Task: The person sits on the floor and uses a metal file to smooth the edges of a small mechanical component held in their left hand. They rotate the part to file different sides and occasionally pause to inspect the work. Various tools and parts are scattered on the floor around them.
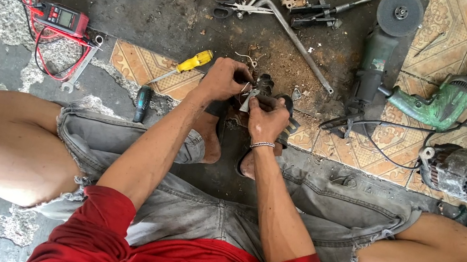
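Patterned floor tiles (397, 153) lay under a small dark metal part (264, 85), held between both hands. Left hand (224, 80) and right hand (267, 120) were closed on it, equally near, its long axis pointing away from the body.

Red multimeter (63, 18), yellow screwdriver (193, 61), green drill (449, 97).

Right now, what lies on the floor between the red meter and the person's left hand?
Head view: a yellow-handled screwdriver near the left hand, plus a wrench beside the red meter.

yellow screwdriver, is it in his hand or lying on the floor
Lying on the floor. The yellow screwdriver rests flat on the patterned tile, just beside the left hand; neither hand grips it.
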